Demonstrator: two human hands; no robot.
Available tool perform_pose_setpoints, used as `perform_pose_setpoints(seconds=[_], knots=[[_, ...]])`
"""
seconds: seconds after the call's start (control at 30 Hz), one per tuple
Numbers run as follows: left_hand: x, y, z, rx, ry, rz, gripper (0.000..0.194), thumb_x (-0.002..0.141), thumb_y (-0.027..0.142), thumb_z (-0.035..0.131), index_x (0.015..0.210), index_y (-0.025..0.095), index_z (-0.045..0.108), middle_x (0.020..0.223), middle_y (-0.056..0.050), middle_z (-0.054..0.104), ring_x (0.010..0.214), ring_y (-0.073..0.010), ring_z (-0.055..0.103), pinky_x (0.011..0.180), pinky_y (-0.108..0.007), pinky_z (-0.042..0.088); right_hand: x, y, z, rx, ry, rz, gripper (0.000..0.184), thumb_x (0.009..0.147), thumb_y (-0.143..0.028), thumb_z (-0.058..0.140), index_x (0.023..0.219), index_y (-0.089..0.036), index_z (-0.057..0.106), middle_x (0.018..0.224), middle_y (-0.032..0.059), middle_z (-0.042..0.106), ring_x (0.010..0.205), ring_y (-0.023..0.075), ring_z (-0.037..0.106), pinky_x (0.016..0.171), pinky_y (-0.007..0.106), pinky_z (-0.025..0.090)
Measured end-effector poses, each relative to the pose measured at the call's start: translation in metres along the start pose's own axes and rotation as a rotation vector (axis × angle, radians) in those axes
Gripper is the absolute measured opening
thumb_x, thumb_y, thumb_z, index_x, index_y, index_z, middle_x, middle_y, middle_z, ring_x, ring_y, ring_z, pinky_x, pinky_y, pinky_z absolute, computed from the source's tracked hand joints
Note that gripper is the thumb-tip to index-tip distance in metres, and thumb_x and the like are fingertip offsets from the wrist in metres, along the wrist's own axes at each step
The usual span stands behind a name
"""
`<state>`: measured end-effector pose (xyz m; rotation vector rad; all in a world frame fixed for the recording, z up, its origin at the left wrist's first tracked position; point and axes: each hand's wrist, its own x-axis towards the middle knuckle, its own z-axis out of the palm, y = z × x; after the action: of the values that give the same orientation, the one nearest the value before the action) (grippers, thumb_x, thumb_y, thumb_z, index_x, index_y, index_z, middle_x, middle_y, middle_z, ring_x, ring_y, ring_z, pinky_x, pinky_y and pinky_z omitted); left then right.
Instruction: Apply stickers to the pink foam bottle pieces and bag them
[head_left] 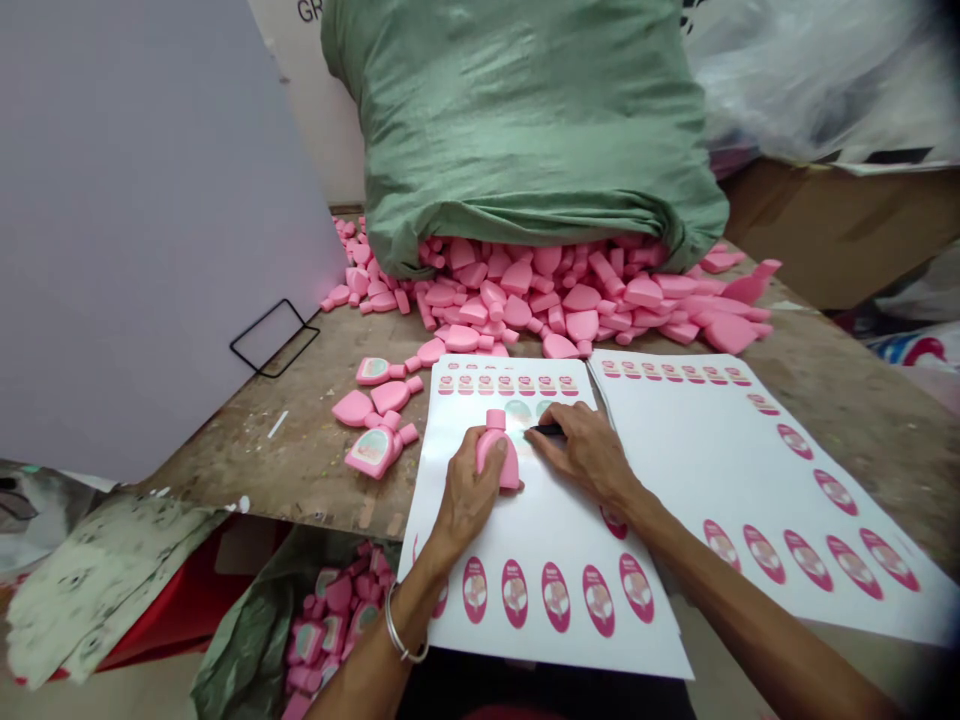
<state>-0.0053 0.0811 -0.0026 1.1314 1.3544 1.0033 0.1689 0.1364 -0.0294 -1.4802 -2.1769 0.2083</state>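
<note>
My left hand (471,490) is closed round a small pink bottle (496,455), held upright with its cap up. No label shows on the side facing me. Below it lies a white sticker sheet (525,525), printed with small labels along the top and pink oval labels along the bottom. My right hand (589,450) grips a slim black tool (550,430), whose exact kind I cannot make out. Its tip is over the sheet by pale green labels (517,411), just right of the bottle. Left of the sheet lie several pink bottles, including a labelled bottle (371,452).
A green sack (525,120) spills a heap of pink bottles (585,300) across the back. Another sticker sheet (690,440) lies right. A white board (150,220) and a black wire frame (275,338) stand left. Below the table edge, an open bag (240,640) contains labelled bottles.
</note>
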Motion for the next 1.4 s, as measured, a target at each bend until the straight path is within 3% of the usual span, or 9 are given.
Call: perform_pose_setpoints(seconds=[0.1,0.2,0.37,0.6,0.87,1.1,1.23,1.3,1.4], knots=[[0.002,-0.002,-0.001,-0.028,0.013,0.003,0.039,0.086,0.050,0.050,0.107,0.017,0.054,0.079,0.000,0.056,0.057,-0.0142,0.065,0.056,-0.025,0.053,0.002,-0.001,-0.004,0.068,0.045,0.018,0.021,0.078,-0.038,0.063,0.073,-0.020,0.055,0.070,0.0034,0.062,0.068,0.0179,0.053,0.070,0.033,0.041],[0.002,-0.004,-0.001,-0.121,0.027,-0.008,0.041,0.084,0.052,0.053,0.105,0.017,0.054,0.079,-0.001,0.058,0.056,-0.0136,0.063,0.053,-0.025,0.053,0.001,-0.007,-0.019,0.318,0.095,0.118,0.026,0.077,-0.044,0.065,0.071,-0.020,0.054,0.069,0.0019,0.060,0.064,0.0155,0.053,0.063,0.030,0.043],[-0.003,0.000,0.000,-0.499,0.008,-0.043,0.055,0.087,0.061,0.041,0.099,0.010,0.059,0.077,-0.008,0.063,0.059,-0.0162,0.063,0.051,-0.027,0.054,-0.003,-0.031,-0.046,0.619,0.061,0.254,0.028,0.078,-0.048,0.065,0.079,-0.020,0.064,0.068,0.0000,0.062,0.060,0.0124,0.053,0.055,0.026,0.042],[-0.010,0.011,-0.002,-0.621,-0.051,-0.057,0.056,0.088,0.059,0.040,0.107,0.012,0.062,0.083,-0.010,0.067,0.062,-0.0186,0.065,0.052,-0.031,0.057,-0.004,-0.061,-0.045,0.656,-0.015,0.205,0.025,0.078,-0.044,0.065,0.087,-0.023,0.074,0.090,0.0031,0.073,0.082,0.0193,0.065,0.070,0.030,0.050],[-0.011,0.018,-0.006,-0.621,-0.099,-0.050,0.058,0.089,0.059,0.038,0.111,0.011,0.060,0.088,-0.011,0.068,0.061,-0.0182,0.066,0.053,-0.031,0.056,-0.001,-0.065,-0.043,0.588,0.002,0.140,0.026,0.080,-0.044,0.062,0.085,-0.021,0.074,0.082,0.0035,0.072,0.071,0.0179,0.063,0.065,0.031,0.049],[-0.021,0.024,-0.010,-0.546,-0.194,-0.005,0.041,0.079,0.034,0.066,0.113,0.014,0.053,0.092,-0.006,0.061,0.071,-0.0147,0.063,0.067,-0.035,0.059,-0.005,-0.062,-0.036,0.253,0.194,0.101,0.041,0.073,-0.051,0.068,0.101,-0.021,0.069,0.096,0.0084,0.071,0.091,0.0256,0.063,0.084,0.042,0.048],[-0.031,0.025,-0.010,-0.463,-0.244,-0.065,0.046,0.075,0.034,0.067,0.114,0.015,0.052,0.090,-0.007,0.063,0.069,-0.0159,0.062,0.064,-0.035,0.058,0.006,-0.050,-0.028,0.453,0.027,0.167,0.054,0.071,-0.055,0.067,0.115,-0.024,0.061,0.114,0.0065,0.066,0.098,0.0223,0.063,0.083,0.035,0.051],[-0.030,0.018,-0.022,-0.357,-0.186,-0.054,0.044,0.073,0.037,0.066,0.109,0.015,0.053,0.092,-0.008,0.065,0.067,-0.0155,0.061,0.064,-0.034,0.056,0.023,-0.028,-0.025,0.398,0.005,0.239,0.054,0.072,-0.057,0.065,0.113,-0.023,0.061,0.112,0.0072,0.067,0.099,0.0228,0.063,0.084,0.035,0.050],[-0.019,-0.001,-0.059,0.000,0.168,0.004,0.041,0.076,0.048,0.059,0.101,0.016,0.055,0.089,-0.007,0.067,0.069,-0.0180,0.061,0.069,-0.035,0.053,0.061,0.017,-0.023,0.054,0.051,0.429,0.054,0.076,-0.059,0.058,0.112,-0.019,0.061,0.108,0.0114,0.068,0.101,0.0267,0.061,0.083,0.038,0.048]])
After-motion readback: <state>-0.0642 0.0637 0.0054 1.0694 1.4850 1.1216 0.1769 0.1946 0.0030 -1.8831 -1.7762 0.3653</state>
